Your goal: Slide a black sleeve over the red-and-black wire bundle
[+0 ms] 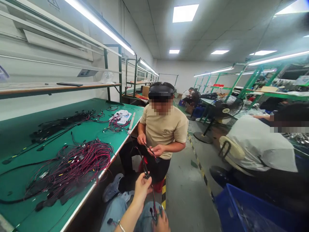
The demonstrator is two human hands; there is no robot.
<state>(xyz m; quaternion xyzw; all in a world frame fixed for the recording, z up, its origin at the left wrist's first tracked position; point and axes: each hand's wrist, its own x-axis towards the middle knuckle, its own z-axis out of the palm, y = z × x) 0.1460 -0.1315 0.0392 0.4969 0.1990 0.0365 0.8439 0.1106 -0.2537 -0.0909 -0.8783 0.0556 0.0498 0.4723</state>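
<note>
My left hand, with a bracelet on its wrist, pinches a black-sleeved wire harness between thumb and fingers. The harness runs up and away from this hand, and down over my knees, where red and black wires and small black connectors show. At the bottom edge my right hand, slightly blurred, has its fingers closed around the lower wires. Left of my hands, a big heap of red and black wire harnesses lies on the green table.
Facing me, a seated person holds a dark cable in both hands. More black cables and white papers lie on the table. A blue bin stands low at right, near a seated person in white and a floor fan.
</note>
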